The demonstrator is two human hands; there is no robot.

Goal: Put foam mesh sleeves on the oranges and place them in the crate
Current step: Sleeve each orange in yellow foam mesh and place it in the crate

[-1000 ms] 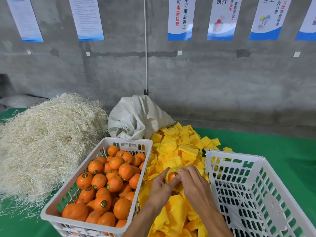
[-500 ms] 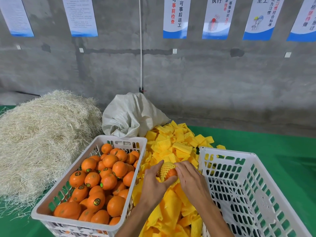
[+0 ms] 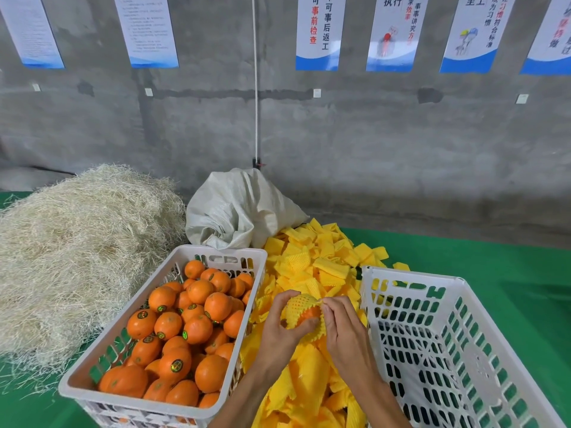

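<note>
The left hand (image 3: 279,327) grips an orange (image 3: 306,315) from the left side, fingers curled over its top and thumb pressed against its near face. The right hand (image 3: 343,325) pinches the edge of a yellow foam mesh sleeve (image 3: 298,305) that is stretched over the top and left part of the orange; the lower right part of the fruit is uncovered. The orange is held above the pile of yellow sleeves (image 3: 321,270), between the two crates, near the front edge of the worktop (image 3: 494,267). The pile extends from the front edge back toward a white woven sack (image 3: 238,208) that rests near the rear edge against the concrete wall (image 3: 401,156). The left crate (image 3: 145,396), white with slotted walls, contains bare oranges (image 3: 185,319), many bearing round stickers. The right crate (image 3: 457,350), of the same type, shows only its slotted walls and floor in the visible portion. A heap of pale wood wool (image 3: 77,251) occupies the left side of the worktop, touching the left crate. The worktop surface is green. Printed posters (image 3: 319,32) hang along the top of the wall, and a white cord (image 3: 255,88) runs vertically down it.
</note>
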